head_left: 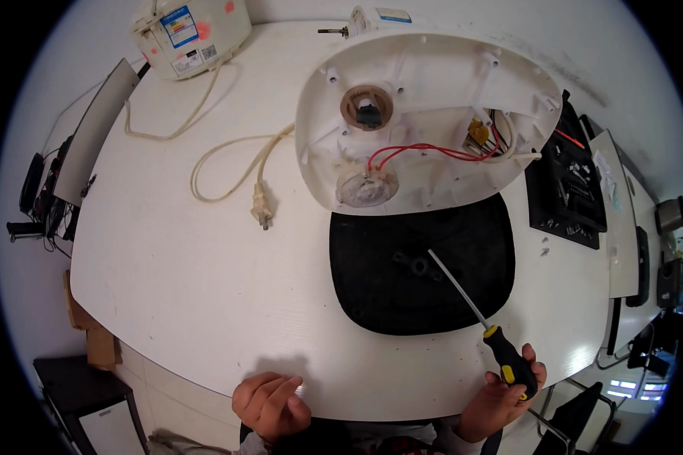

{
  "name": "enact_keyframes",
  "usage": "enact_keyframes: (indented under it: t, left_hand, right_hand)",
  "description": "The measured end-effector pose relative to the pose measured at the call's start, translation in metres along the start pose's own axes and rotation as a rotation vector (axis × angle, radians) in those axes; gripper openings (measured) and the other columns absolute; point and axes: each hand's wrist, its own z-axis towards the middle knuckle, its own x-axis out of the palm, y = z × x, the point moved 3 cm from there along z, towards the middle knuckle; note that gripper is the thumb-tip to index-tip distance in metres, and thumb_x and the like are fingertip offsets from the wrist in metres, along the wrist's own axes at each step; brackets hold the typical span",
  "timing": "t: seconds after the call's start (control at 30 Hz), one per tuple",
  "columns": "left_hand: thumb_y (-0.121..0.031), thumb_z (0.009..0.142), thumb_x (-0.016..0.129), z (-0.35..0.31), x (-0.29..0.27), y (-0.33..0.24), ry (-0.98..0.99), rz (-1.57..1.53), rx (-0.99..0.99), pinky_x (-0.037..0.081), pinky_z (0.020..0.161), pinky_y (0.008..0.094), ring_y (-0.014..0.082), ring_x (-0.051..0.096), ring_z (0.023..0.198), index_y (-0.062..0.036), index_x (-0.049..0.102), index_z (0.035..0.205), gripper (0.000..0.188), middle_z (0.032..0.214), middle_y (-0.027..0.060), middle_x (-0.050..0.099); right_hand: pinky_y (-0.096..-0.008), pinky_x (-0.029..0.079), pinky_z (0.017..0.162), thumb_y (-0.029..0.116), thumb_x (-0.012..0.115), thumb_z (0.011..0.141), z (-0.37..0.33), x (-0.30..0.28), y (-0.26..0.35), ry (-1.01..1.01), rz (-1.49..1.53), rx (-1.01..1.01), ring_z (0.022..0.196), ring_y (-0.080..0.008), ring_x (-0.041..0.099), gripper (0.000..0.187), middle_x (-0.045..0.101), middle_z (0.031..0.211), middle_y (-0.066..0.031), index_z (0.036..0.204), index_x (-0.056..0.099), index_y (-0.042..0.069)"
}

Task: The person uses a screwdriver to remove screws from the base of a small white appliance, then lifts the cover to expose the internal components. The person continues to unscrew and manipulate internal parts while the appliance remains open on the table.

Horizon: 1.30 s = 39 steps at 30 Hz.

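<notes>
My right hand (501, 398), at the front right of the table, is closed round the handle of a screwdriver (501, 360) with a black and yellow grip. Its long metal shaft points up and left over a black base plate (379, 303), with the tip near the plate's raised centre. My left hand (269, 406) is at the table's front edge, fingers curled in; nothing shows in it. Beyond the plate lies an open white plastic housing (440, 76), inside facing up, overlapping the plate. Inside are red wires (425, 148), a brown round part (366, 108) and a whitish round part (366, 186).
A cream power cord with a plug (261, 206) lies left of the housing. A white appliance (193, 38) stands at the back left. On the right is a black tool case (569, 189), with small screws (544, 246) beside it. A white motor-like part (364, 21) lies behind the housing.
</notes>
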Motion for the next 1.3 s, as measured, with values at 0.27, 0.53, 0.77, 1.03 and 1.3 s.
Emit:
enact_keyframes:
  t: [0.27, 0.53, 0.77, 1.03, 1.3]
  left_hand:
    - [-0.01, 0.073, 0.052, 0.001, -0.001, 0.0, -0.008, 0.022, 0.009, 0.046, 0.057, 0.0309, 0.0223, 0.059, 0.063, -0.0067, 0.064, 0.082, 0.015, 0.069, 0.0036, 0.061]
    - [-0.006, 0.071, 0.052, 0.0, 0.004, 0.003, -0.053, 0.0, 0.022, 0.046, 0.057, 0.0291, 0.0215, 0.059, 0.062, -0.0056, 0.064, 0.083, 0.017, 0.069, 0.0042, 0.061]
    - [-0.006, 0.074, 0.047, -0.004, 0.002, 0.003, -0.068, -0.01, -0.001, 0.044, 0.056, 0.0325, 0.0242, 0.054, 0.06, -0.0005, 0.061, 0.079, 0.016, 0.067, 0.007, 0.062]
    - [-0.003, 0.067, 0.054, 0.005, 0.006, 0.002, -0.093, -0.035, 0.013, 0.046, 0.055, 0.0294, 0.0228, 0.057, 0.062, -0.0038, 0.063, 0.081, 0.017, 0.069, 0.0051, 0.063]
    - [0.004, 0.07, 0.055, 0.007, 0.005, -0.002, -0.088, -0.137, -0.062, 0.043, 0.061, 0.0285, 0.0214, 0.055, 0.067, -0.0021, 0.064, 0.085, 0.018, 0.07, 0.0053, 0.063]
  right_hand:
    - [-0.019, 0.056, 0.062, 0.038, 0.064, 0.084, 0.001, -0.005, -0.001, -0.073, 0.048, 0.032, 0.103, -0.0217, 0.058, 0.058, 0.049, 0.123, -0.0177, 0.122, 0.038, 0.004]
    - [-0.023, 0.059, 0.064, 0.033, 0.064, 0.085, 0.003, -0.003, -0.002, 0.003, 0.167, -0.032, 0.096, -0.0233, 0.062, 0.051, 0.049, 0.123, -0.0202, 0.119, 0.04, 0.004]
    - [-0.0227, 0.059, 0.065, 0.036, 0.066, 0.082, 0.0, -0.002, -0.002, -0.012, 0.124, -0.021, 0.098, -0.0241, 0.061, 0.053, 0.051, 0.12, -0.0202, 0.117, 0.041, 0.005]
    - [-0.0262, 0.058, 0.068, 0.038, 0.066, 0.083, -0.001, 0.002, 0.002, 0.003, 0.116, -0.035, 0.098, -0.0237, 0.061, 0.053, 0.053, 0.116, -0.0183, 0.117, 0.041, 0.006]
    - [-0.0302, 0.056, 0.073, 0.037, 0.066, 0.084, 0.0, 0.008, 0.004, 0.048, 0.129, -0.066, 0.101, -0.0254, 0.06, 0.049, 0.053, 0.117, -0.0184, 0.115, 0.042, 0.007]
